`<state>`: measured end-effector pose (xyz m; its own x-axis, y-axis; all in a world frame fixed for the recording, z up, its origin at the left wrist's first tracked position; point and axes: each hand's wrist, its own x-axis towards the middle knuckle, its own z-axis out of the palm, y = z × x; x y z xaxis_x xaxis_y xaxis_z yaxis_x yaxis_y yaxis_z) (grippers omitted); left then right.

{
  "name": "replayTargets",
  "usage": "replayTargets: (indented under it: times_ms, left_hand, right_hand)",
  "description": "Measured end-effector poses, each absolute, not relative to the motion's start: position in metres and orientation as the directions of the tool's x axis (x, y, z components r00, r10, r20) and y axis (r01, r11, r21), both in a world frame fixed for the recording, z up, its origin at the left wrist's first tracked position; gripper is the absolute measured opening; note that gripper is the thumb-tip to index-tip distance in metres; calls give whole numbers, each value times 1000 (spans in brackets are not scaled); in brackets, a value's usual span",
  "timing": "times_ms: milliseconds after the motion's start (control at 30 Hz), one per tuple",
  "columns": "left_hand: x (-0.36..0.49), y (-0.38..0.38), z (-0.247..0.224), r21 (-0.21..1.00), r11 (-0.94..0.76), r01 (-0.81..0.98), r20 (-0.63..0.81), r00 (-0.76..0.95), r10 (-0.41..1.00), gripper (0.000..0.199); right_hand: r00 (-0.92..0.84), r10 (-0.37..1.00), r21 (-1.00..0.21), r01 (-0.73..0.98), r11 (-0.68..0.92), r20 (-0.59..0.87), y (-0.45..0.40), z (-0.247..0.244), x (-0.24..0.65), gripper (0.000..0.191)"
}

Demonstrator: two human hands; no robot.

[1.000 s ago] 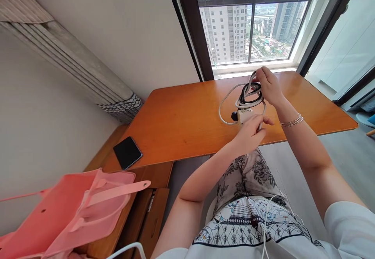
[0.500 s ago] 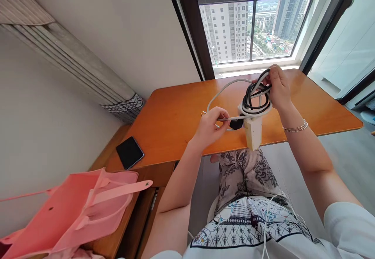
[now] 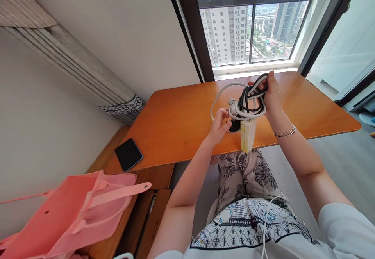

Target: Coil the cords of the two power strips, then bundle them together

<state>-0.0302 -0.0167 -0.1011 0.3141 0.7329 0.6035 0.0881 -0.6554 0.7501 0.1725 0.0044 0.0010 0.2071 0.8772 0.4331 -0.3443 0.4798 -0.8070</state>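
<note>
A bundle of black and white cables [image 3: 254,104] hangs coiled above the table's front part. My right hand [image 3: 273,95] is closed around the coil's upper right side. From the bundle's lower end a cream-coloured block, like a power strip [image 3: 247,136], points downward. A black plug or adapter [image 3: 234,126] sits beside it. At the coil's left edge is a pale plug with metal prongs [image 3: 231,102]. My left hand [image 3: 219,127] is next to the black piece, thumb and forefinger apart; contact is unclear. A loose white cable loop [image 3: 218,95] arches behind.
The brown wooden table [image 3: 181,122] spans below the window [image 3: 252,32]. A dark phone or tablet [image 3: 129,154] lies at its left end. An open pink bag [image 3: 84,208] rests at lower left by wooden drawers [image 3: 156,212]. A thin white cord [image 3: 265,227] crosses my lap.
The pale pronged plug has come up against the coil's left edge. My left hand's pinch on the white cable has loosened. Bundle and right hand have shifted slightly left.
</note>
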Motion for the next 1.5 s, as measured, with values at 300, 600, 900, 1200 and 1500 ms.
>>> replayTargets:
  times_ms: [300,600,900,1200,1500]
  left_hand:
    - [-38,-27,-91,928,-357,109,280,429,859,110]
    - [-77,-9,-60,948,-27,316,-33,184,982,61]
    - [-99,2,-102,976,57,209,-60,10,998,67]
    - [-79,11,-129,947,-113,301,127,-25,992,87]
    - [-101,10,-131,950,-160,269,104,212,972,106]
  right_hand:
    - [256,861,-802,-319,505,440,20,-27,153,53]
    - [103,995,-943,-332,30,-5,64,-53,134,46]
    - [-155,934,-940,-60,-334,-322,-8,-106,113,76]
    - [132,990,-915,-402,2,-55,-25,-154,43,65]
    - [56,997,-906,-422,-25,-53,-16,-167,42,62]
